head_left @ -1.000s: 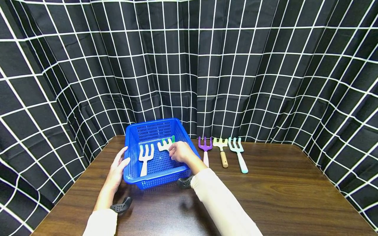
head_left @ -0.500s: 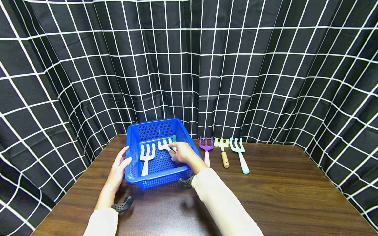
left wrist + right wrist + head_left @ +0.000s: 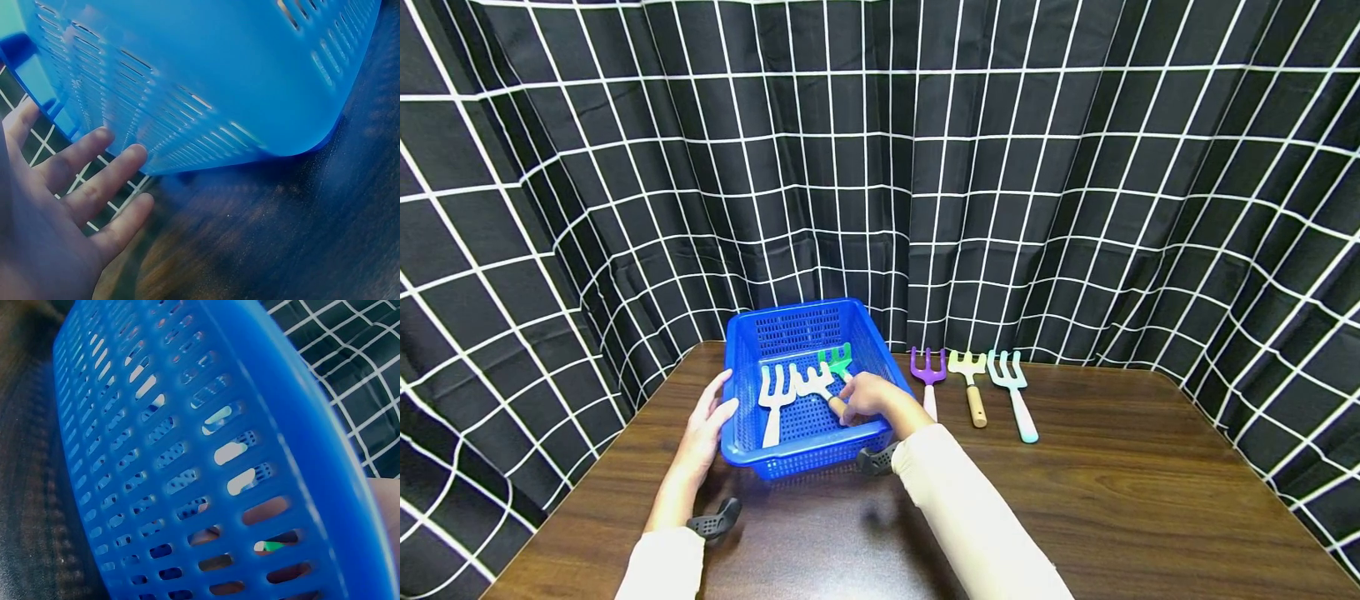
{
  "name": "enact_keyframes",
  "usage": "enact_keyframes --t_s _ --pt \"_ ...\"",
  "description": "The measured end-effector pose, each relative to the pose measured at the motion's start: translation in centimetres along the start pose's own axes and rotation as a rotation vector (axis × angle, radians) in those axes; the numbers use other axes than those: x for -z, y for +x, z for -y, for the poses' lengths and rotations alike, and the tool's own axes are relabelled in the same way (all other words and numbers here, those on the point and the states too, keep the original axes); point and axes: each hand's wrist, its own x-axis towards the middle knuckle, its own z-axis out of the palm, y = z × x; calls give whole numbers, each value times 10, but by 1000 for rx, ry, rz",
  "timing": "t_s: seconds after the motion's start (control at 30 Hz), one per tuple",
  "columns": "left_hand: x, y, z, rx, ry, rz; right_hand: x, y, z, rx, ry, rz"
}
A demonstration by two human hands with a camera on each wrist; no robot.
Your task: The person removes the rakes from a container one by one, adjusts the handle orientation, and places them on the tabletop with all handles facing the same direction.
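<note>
A blue plastic basket [image 3: 808, 452] sits on the table. In the head view my left hand [image 3: 700, 425] rests at its left rim; in the left wrist view the fingers lie fairly straight against the outer wall. My right hand [image 3: 867, 396] reaches inside and grips the wooden handle of a white hand fork [image 3: 816, 382]; its fingertips are partly hidden. Left of that, an all-white hand fork [image 3: 776, 398] lies in the basket. Behind the held one is a green hand fork [image 3: 837, 360], its handle partly covered by my right hand. The basket wall [image 3: 156, 450] mostly hides the right hand in the right wrist view.
Right of the basket lie a purple hand fork [image 3: 929, 375] with a pale pink handle, a yellow one [image 3: 967, 367] with a wooden handle, and a light-blue one [image 3: 1009, 379] with a white handle. A black gridded curtain [image 3: 985, 208] hangs behind the wooden table [image 3: 1112, 467].
The right hand has lowered slightly and turned the white fork, so its wooden handle now shows and the green fork is less covered. The left hand stays at the basket rim.
</note>
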Motion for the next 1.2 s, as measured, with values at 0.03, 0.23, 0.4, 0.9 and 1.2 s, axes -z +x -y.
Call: enact_keyframes --t_s 0.03,0.23,0.4,0.9,1.2 --pt "0 0 0 -1 -2 1 0 0 0 -8 7 12" --pt "-2 1 -1 -3 -11 -2 0 0 -1 3 -28 33" --pt "-1 2 1 -11 -28 0 1 -1 -2 29 2 -26" --pt "4 1 12 -73 -38 17 3 1 2 -56 215 -338" --pt "2 3 8 -71 -16 29 10 -9 6 -39 221 -551"
